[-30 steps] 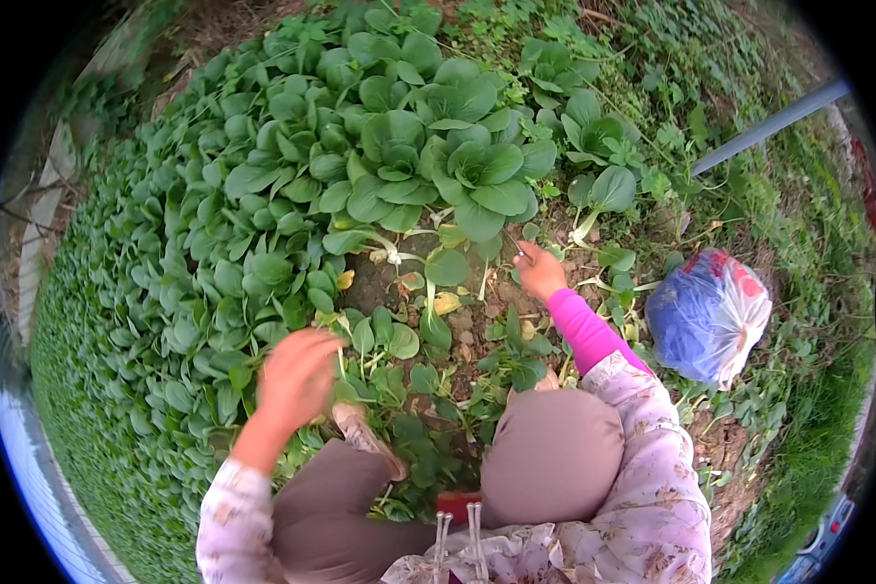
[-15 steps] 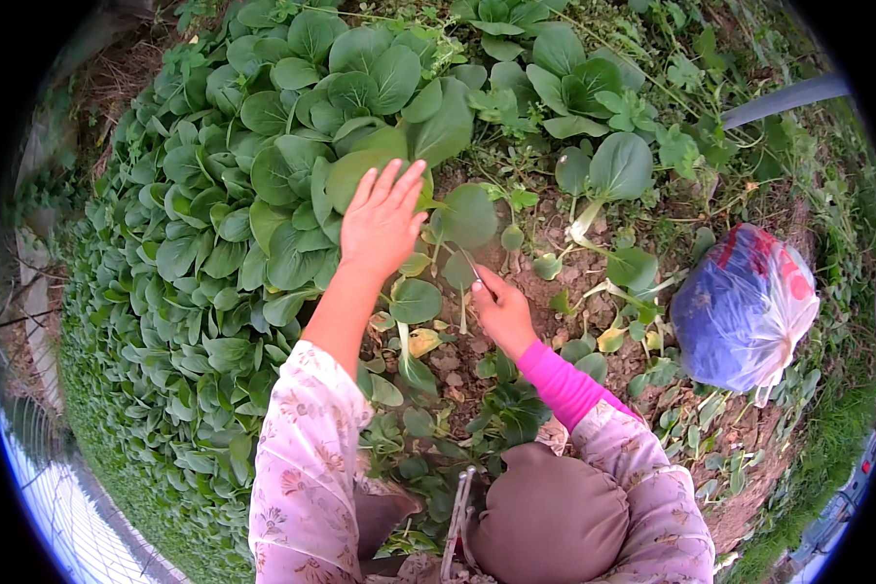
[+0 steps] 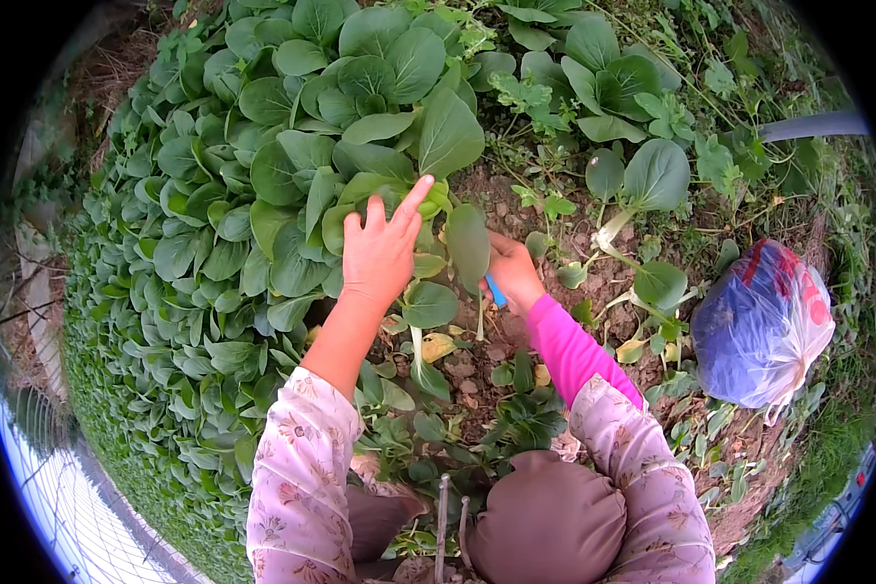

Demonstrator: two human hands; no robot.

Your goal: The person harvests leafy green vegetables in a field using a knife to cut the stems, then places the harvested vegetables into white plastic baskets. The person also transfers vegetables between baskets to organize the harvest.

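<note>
My left hand rests against a broad-leaved green plant like bok choy, its fingers apart and the index finger stretched toward the plant's pale stems. My right hand is closed on a blue-handled sickle low beside the same plant. A drooping leaf hides the sickle's blade and some of the right fingers. Just below lie loose leaves with pale stalks and a yellowed leaf on the soil.
Dense leafy greens fill the left side. At right, a knotted clear plastic bag with blue and red contents sits on the ground. Cut plants lie on brown soil before it. A grey strip juts in at upper right.
My right hand has moved in behind the drooping leaf, and the blue handle now shows while the thin curved blade is hidden. My left fingers have shifted, with the index now extended. The view has shifted slightly.
</note>
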